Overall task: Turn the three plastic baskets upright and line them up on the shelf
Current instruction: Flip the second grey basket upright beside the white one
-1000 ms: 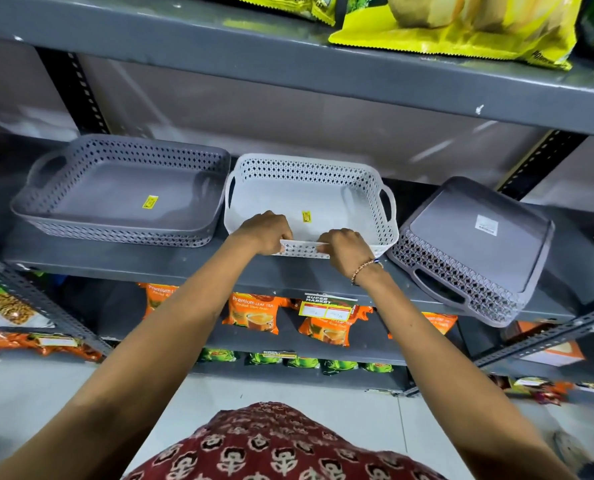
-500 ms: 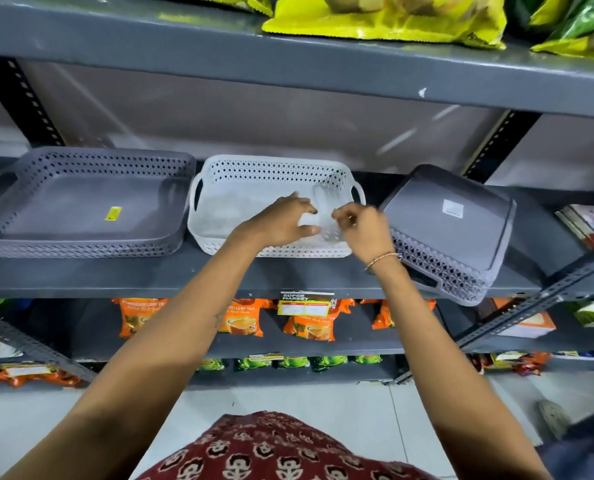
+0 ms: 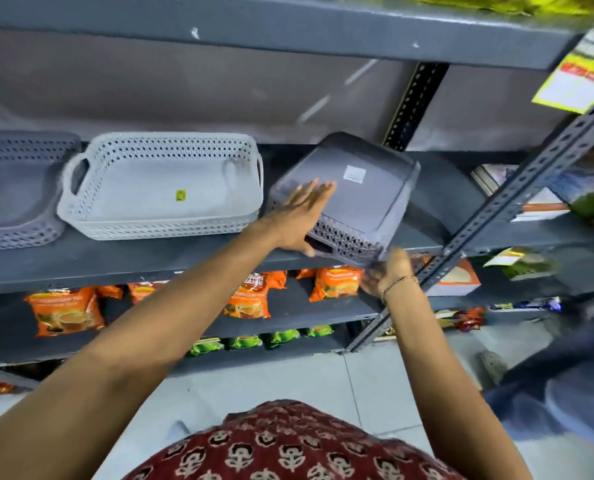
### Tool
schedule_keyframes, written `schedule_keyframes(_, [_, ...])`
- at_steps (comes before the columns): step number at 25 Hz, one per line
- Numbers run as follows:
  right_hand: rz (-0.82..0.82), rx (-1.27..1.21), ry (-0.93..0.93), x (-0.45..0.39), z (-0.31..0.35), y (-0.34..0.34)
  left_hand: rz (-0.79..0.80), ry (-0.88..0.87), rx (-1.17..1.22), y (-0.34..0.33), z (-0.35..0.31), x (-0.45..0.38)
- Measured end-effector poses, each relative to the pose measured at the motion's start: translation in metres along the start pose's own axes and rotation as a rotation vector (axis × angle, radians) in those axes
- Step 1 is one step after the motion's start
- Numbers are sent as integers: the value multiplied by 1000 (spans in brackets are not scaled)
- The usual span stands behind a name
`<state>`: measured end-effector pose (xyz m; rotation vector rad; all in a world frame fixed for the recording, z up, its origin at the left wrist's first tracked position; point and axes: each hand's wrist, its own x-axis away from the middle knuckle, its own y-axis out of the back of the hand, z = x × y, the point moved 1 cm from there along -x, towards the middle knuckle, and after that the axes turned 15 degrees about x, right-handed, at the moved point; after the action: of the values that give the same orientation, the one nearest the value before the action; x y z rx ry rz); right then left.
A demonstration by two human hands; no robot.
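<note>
**On the middle shelf: two baskets upright, the third inverted and under both hands**

On the grey metal shelf (image 3: 191, 258), three plastic baskets stood in a row. The grey basket (image 3: 14, 199) at far left, cut by the frame edge, sat upright with a yellow sticker on its floor. Just beside it, the white basket (image 3: 160, 188) also sat upright, its open side up and a small yellow sticker (image 3: 180, 195) on its floor. To the right, the dark grey basket (image 3: 364, 199) lay upside down and tilted, its flat base with a white label (image 3: 354, 174) facing up and its near perforated wall overhanging the shelf's front edge. The left hand (image 3: 300, 220) lay flat on the base of this basket, fingers extended and close together, thumb hooked at the handle slot of the near wall. The right hand (image 3: 387, 271), a thin bracelet at its wrist, was cupped beneath the basket's lower right corner; motion blur left the exact set of its fingers unclear. On the shelf below lay orange packets (image 3: 65, 311), with green packets (image 3: 281, 336) lower still.
</note>
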<state>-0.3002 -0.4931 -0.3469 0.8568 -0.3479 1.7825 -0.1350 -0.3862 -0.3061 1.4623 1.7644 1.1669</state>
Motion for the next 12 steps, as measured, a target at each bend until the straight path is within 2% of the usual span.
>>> schedule_keyframes(2, [93, -39, -6, -2, 1, -2, -65, 7, -80, -12, 9, -1])
schedule_keyframes(5, [146, -211, 191, 18, 30, 4, -246, -36, -106, -18, 8, -5])
schedule_keyframes(8, [212, -261, 511, 51, 71, 16, -475, -6, 214, -7, -12, -9])
schedule_keyframes(10, [237, -197, 690, 62, 92, 19, -637, 42, 451, -1, -25, -11])
schedule_keyframes(12, [174, -41, 791, 49, 100, 20, -760, 105, 660, 3, -35, -13])
